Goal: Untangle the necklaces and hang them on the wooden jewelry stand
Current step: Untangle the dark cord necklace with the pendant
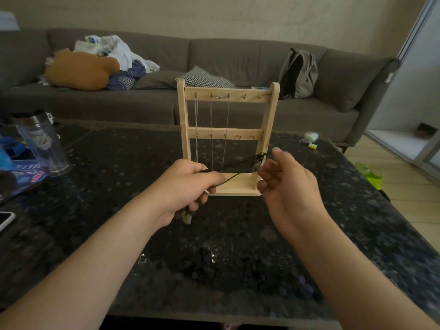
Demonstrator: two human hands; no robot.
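A wooden jewelry stand (pixel 228 136) stands upright in the middle of the dark table (pixel 226 258). Thin silver chains (pixel 211 129) hang from hooks on the left half of its top bar. In front of the stand's base I hold a black cord necklace (pixel 240 166) stretched between both hands. My left hand (pixel 190 186) grips one end, and a pale green pendant (pixel 187 219) dangles below that hand. My right hand (pixel 285 182) pinches the knotted end of the cord between thumb and fingers.
A clear tumbler (pixel 40 141) and blue packets stand at the table's left edge, with a phone (pixel 6 219) nearer me. Small items (pixel 310 139) lie at the far right corner. A grey sofa (pixel 214 67) with clothes and a backpack runs behind.
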